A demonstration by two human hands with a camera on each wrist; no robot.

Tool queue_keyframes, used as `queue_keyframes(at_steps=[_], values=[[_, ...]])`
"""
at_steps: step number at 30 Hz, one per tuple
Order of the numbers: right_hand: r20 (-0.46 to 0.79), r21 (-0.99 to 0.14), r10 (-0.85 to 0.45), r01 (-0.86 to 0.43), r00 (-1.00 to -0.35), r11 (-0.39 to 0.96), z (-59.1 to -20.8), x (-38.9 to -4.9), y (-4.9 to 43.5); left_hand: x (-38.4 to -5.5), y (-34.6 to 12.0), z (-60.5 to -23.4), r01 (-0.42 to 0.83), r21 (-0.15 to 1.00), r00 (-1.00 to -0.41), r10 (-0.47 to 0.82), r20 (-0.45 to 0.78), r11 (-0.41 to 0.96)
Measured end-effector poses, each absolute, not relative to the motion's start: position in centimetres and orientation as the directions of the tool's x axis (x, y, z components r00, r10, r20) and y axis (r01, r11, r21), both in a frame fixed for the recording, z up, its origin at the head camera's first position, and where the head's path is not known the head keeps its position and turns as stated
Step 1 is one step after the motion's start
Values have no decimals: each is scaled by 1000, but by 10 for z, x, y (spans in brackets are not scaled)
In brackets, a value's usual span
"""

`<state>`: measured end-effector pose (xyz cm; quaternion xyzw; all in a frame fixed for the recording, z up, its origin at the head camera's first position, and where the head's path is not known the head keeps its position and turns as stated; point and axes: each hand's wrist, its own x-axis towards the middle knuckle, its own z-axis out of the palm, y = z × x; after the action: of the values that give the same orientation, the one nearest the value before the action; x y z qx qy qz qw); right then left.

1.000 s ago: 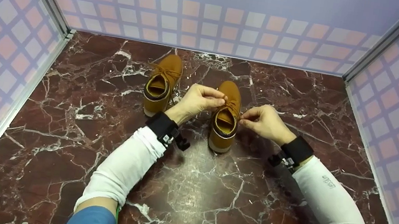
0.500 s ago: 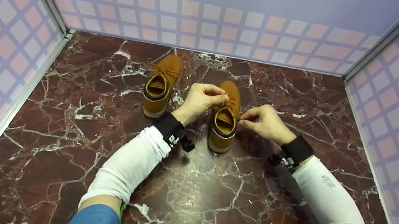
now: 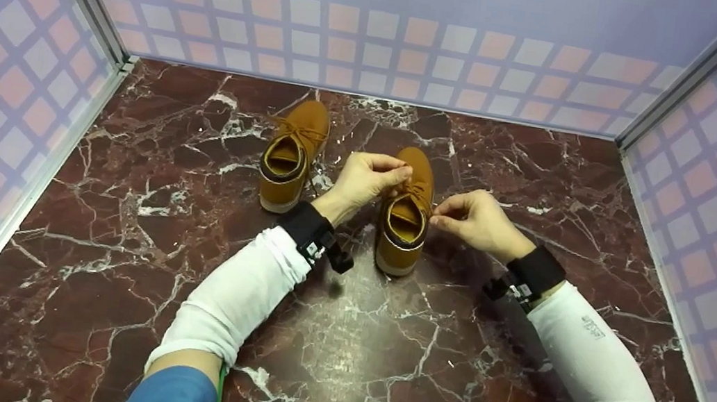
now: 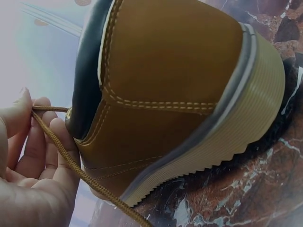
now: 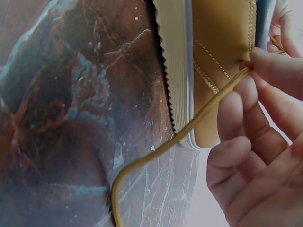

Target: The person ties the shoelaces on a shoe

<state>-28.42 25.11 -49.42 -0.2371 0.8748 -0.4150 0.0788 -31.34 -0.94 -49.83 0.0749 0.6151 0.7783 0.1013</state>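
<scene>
A tan ankle shoe (image 3: 402,253) stands upright, toe pointing away, with brown laces over its tongue. At its left side my left hand (image 3: 365,181) pinches a shoelace (image 4: 71,163) between thumb and fingers; in the left wrist view the lace runs from an eyelet to the fingertips, then hangs down past the shoe. My right hand (image 3: 481,224) is on the other side, thumb and forefinger pinching a shoelace (image 5: 189,127) near the collar. Its loose end trails down to the tabletop in the right wrist view.
The matching tan shoe (image 3: 279,190), its laces tied across the front, stands to the left beyond my left wrist. Under both lies a dark red marble-patterned surface (image 3: 113,251). Purple panels with pink and white squares (image 3: 381,43) close off the back and sides.
My left hand has shifted slightly right, closer over the shoe's front, still pinching the lace. The right hand and both shoes have stayed in place.
</scene>
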Motion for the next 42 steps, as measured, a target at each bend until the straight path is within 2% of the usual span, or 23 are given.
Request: queue_keyframes(at_steps=[6,13,18,24,30,38,42], values=[[34,-846,-485,-284,-874,452,-492,-283,252,-314,-8,-498,-49,973,-964,265,13,-225],[99,-900,-471,-281,-876,334,-487,-283,256,-313,-7,-498,10,985,-964,259,55,-174],[97,-949,-457,-221,-884,225,-483,-283,258,-312,-7,-498,34,988,-965,253,73,-153],[21,-999,-428,-35,-903,26,-468,-283,265,-313,-6,-499,22,985,-966,250,64,-169],[60,-974,-389,32,-919,-226,-447,-287,272,-313,-7,-498,11,984,-966,252,56,-178],[94,-942,-284,6,-954,-335,-415,-297,265,-312,-7,-497,25,986,-964,256,67,-164],[103,-955,-203,-40,-974,-293,-400,-307,254,-312,-7,-498,27,987,-962,265,68,-158]])
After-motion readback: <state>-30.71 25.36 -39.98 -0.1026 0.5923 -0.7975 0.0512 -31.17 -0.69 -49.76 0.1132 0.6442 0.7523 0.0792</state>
